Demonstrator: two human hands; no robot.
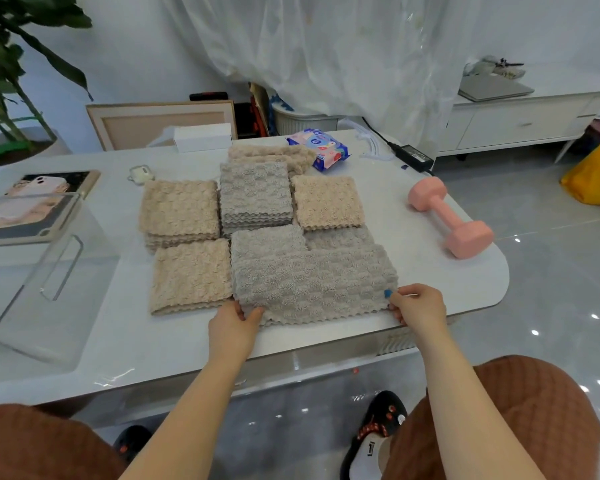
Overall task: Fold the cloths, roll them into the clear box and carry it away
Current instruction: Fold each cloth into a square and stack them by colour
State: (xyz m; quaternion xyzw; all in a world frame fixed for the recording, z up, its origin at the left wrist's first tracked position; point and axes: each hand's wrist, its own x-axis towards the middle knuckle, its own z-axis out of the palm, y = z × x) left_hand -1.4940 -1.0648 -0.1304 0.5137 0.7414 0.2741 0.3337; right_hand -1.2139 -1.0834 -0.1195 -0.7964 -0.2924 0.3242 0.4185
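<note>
Here, both hands pinch one grey cloth (pixel 312 282).
Left hand (pixel 234 325) grips its near-left corner, right hand (pixel 418 306) its near-right.

White table (pixel 174 344), folded cloths (pixel 257 237), clear box (pixel 32 271), pink dumbbell (pixel 451 218), wipes pack (pixel 321 147)

Both bare forearms reached forward, roughly parallel. Left hand (pixel 234 322) lay palm down, thumb on top, fingers curled under in a pinch grip. Right hand (pixel 417 306) sat level with it, well apart, thumb and forefinger pinched together, other fingers curled beneath. Wrists straight, low over the counter (pixel 174 344) edge.
</note>
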